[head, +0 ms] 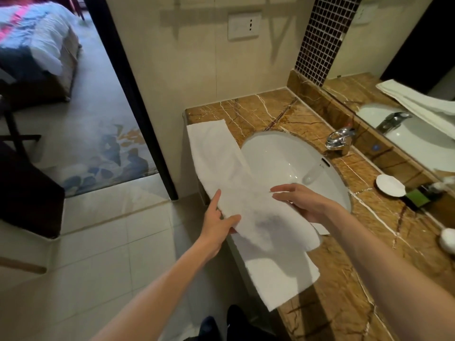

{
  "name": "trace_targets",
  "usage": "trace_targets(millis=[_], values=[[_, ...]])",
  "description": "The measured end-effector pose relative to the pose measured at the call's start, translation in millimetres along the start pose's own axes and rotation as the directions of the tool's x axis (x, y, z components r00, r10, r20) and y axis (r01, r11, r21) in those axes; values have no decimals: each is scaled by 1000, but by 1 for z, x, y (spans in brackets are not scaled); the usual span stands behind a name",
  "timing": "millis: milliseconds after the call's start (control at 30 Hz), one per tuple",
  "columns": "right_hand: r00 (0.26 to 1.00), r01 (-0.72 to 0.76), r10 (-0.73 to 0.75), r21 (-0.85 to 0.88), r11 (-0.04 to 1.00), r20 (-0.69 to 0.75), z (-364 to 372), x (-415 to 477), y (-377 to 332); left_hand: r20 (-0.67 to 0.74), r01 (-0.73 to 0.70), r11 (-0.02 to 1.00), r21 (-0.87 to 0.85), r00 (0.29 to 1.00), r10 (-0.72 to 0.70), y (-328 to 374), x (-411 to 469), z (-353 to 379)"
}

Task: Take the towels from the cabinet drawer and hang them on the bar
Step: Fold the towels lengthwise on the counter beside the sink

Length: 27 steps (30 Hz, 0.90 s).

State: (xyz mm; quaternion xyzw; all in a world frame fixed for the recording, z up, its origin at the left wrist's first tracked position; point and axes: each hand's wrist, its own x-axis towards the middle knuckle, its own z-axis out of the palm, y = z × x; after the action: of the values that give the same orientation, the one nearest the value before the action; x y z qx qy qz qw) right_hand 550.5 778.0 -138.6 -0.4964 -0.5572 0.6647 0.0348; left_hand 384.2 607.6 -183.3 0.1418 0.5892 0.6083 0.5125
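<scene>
A long white towel stretches over the front edge of the brown marble counter, partly covering the white sink. My left hand pinches the towel's left edge between thumb and fingers, the index finger pointing up along the cloth. My right hand lies on the towel's right side with fingers straight and flat. A second white towel piece hangs over the counter edge nearer me. No bar or drawer shows.
A chrome faucet stands behind the sink under a wall mirror. A small white dish and green packets sit on the counter's right. An open doorway at left leads to a bedroom; tiled floor lies below.
</scene>
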Motion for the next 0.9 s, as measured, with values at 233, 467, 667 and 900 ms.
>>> trace_targets(millis=[233, 467, 667, 900], values=[[999, -45, 46, -87, 995, 9, -11, -13, 23, -21, -26, 999, 44, 999, 27, -10, -8, 7], [988, -110, 124, -142, 984, 97, -9, -48, 46, 28, 16, 998, 65, 999, -18, -36, -29, 14], [994, -102, 86, -262, 960, -70, -6, -61, 78, 41, 90, 986, 142, 994, -97, -70, -48, 14], [992, -64, 27, -320, 945, -119, -4, -62, 108, 17, 104, 947, 303, 993, -114, -87, -60, 18]])
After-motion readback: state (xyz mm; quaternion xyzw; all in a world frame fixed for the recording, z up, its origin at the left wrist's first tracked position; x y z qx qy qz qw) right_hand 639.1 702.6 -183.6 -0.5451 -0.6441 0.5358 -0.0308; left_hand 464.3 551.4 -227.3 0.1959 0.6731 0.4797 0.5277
